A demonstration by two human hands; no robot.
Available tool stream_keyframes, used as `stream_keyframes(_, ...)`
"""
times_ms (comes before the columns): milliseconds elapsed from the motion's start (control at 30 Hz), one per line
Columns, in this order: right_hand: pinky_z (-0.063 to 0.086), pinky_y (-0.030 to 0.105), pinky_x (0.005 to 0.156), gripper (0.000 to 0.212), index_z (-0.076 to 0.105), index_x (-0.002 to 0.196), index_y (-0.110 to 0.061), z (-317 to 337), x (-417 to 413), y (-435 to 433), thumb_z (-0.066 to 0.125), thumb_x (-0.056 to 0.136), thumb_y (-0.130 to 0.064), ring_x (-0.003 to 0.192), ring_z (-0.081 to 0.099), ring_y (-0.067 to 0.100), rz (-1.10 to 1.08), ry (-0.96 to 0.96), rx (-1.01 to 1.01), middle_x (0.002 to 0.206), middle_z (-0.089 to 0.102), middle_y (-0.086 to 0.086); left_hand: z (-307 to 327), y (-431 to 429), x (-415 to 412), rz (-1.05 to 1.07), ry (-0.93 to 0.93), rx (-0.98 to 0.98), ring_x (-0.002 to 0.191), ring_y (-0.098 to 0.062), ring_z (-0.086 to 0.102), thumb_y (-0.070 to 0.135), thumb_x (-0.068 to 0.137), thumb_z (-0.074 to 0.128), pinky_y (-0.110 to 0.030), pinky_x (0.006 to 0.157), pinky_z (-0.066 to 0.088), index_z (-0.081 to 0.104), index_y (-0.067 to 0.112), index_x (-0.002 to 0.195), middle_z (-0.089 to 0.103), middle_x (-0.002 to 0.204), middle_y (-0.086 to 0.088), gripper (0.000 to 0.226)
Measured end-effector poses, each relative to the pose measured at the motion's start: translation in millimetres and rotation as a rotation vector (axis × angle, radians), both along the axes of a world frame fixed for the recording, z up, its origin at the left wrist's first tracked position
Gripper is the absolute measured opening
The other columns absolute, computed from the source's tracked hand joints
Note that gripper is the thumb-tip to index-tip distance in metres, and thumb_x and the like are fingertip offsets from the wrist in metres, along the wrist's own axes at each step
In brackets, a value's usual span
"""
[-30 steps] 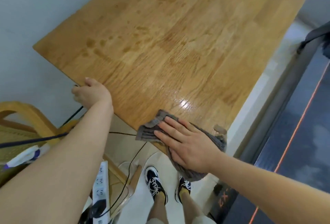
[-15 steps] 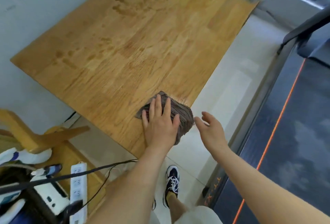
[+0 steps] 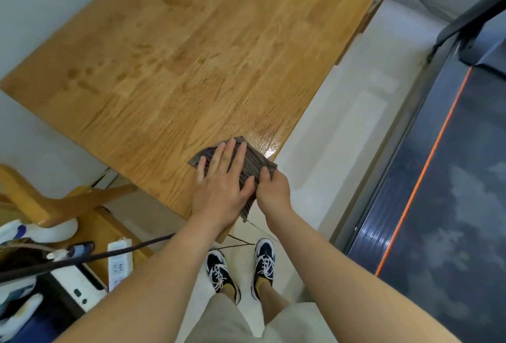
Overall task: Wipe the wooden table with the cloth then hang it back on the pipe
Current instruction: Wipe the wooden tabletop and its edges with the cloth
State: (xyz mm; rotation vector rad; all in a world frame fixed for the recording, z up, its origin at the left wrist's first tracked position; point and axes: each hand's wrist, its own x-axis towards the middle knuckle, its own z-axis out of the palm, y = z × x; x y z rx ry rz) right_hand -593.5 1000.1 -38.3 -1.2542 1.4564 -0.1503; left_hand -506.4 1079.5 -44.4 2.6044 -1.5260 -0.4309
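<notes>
Partly hidden cloth under left hand, right hand at edge.

The right hand is now closing on the cloth edge, no longer hovering apart. The left hand is pressing farther across it.

The desk runs off the top edge; the left hand hides much of the cloth, whose underside stays unseen

Grey-brown ribbed cloth, honey-wood table
</notes>
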Motion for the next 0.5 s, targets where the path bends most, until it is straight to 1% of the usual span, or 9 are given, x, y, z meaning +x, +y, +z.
stream_keyframes(67, 0.054, 0.046, 0.086, 0.029, 0.065, 0.104, -0.008, -0.7, -15.7, -5.7, 0.041, 0.103, -0.025, 0.095, 0.065, 0.032, 0.087, 0.018, -0.017, 0.1, 0.068, 0.013, 3.4, 10.7, -8.2, -0.02, 0.046, -0.031, 0.145, -0.006, -0.003, 0.056, 0.095, 0.023, -0.041, 0.117, 0.003, 0.007, 0.03, 0.152, 0.002, 0.159, 0.01, 0.065)
stream_keyframes(133, 0.055, 0.051, 0.086, 0.024, 0.067, 0.099, -0.01, 5.9, -32.0, -16.7, 0.045, 0.102, -0.021, 0.094, 0.067, 0.031, 0.051, -0.042, 0.044, 0.099, 0.07, 0.012, 10.7, 25.2, 2.8, -0.041, 0.091, -0.051, 0.145, -0.008, 0.006, 0.052, 0.097, 0.024, -0.042, 0.117, 0.009, 0.021, 0.031, 0.15, 0.013, 0.158, 0.011, 0.057)
stream_keyframes(167, 0.056, 0.051, 0.084, 0.023, 0.066, 0.1, -0.009, 13.6, -37.6, -22.9, 0.046, 0.102, -0.019, 0.093, 0.067, 0.03, -0.015, -0.09, 0.097, 0.1, 0.07, 0.012, 14.6, 32.3, 14.7, 0.043, 0.121, -0.08, 0.145, -0.012, 0.012, 0.048, 0.098, 0.028, -0.046, 0.117, 0.013, 0.028, 0.031, 0.148, 0.019, 0.156, 0.01, 0.052)
stream_keyframes(233, 0.058, 0.048, 0.081, 0.022, 0.065, 0.104, -0.006, 29.4, -46.4, -38.0, 0.047, 0.102, -0.017, 0.093, 0.068, 0.029, -0.2, -0.227, 0.231, 0.101, 0.071, 0.013, 21.3, 48.7, 42.5, 0.371, 0.16, -0.19, 0.141, -0.024, 0.023, 0.035, 0.098, 0.042, -0.052, 0.113, 0.022, 0.04, 0.025, 0.141, 0.031, 0.152, 0.002, 0.045)
stream_keyframes(300, 0.056, 0.049, 0.086, 0.023, 0.064, 0.111, -0.006, 46.9, -52.1, -55.6, 0.05, 0.1, -0.021, 0.099, 0.068, 0.031, -0.306, -0.339, 0.308, 0.106, 0.072, 0.014, 24.1, 63.3, 68.9, 0.57, 0.133, -0.283, 0.134, -0.032, 0.032, 0.023, 0.091, 0.055, -0.053, 0.108, 0.031, 0.042, 0.017, 0.137, 0.039, 0.145, -0.007, 0.048)
stream_keyframes(333, 0.056, 0.048, 0.088, 0.024, 0.064, 0.113, -0.006, 57.6, -50.1, -62.6, 0.052, 0.099, -0.022, 0.1, 0.068, 0.03, -0.318, -0.379, 0.314, 0.105, 0.072, 0.012, 24.5, 69.3, 81.0, 0.607, 0.112, -0.312, 0.13, -0.033, 0.036, 0.021, 0.088, 0.059, -0.052, 0.106, 0.033, 0.041, 0.015, 0.137, 0.042, 0.141, -0.01, 0.052)
stream_keyframes(400, 0.058, 0.042, 0.078, 0.02, 0.067, 0.107, -0.008, 73.7, -36.5, -68.8, 0.053, 0.097, -0.018, 0.089, 0.068, 0.026, -0.259, -0.413, 0.241, 0.093, 0.072, 0.007, 24.0, 75.7, 102.7, 0.745, 0.124, -0.348, 0.126, -0.032, 0.04, 0.024, 0.085, 0.065, -0.05, 0.103, 0.037, 0.038, 0.016, 0.138, 0.044, 0.137, -0.011, 0.06)
stream_keyframes(433, 0.058, 0.041, 0.073, 0.017, 0.067, 0.104, -0.009, 79.3, -25.8, -66.6, 0.053, 0.097, -0.015, 0.085, 0.067, 0.024, -0.218, -0.403, 0.205, 0.09, 0.071, 0.006, 22.6, 76.4, 113.2, 0.862, 0.163, -0.365, 0.126, -0.032, 0.041, 0.028, 0.084, 0.066, -0.049, 0.103, 0.037, 0.035, 0.018, 0.14, 0.044, 0.137, -0.01, 0.065)
stream_keyframes(500, 0.058, 0.047, 0.078, 0.017, 0.065, 0.107, -0.007, 80.9, 0.8, -49.8, 0.051, 0.096, -0.008, 0.091, 0.067, 0.028, -0.174, -0.373, 0.224, 0.098, 0.07, 0.012, 23.8, 74.0, 130.1, 1.16, 0.303, -0.429, 0.128, -0.031, 0.041, 0.036, 0.084, 0.065, -0.044, 0.104, 0.036, 0.03, 0.016, 0.143, 0.042, 0.14, -0.01, 0.071)
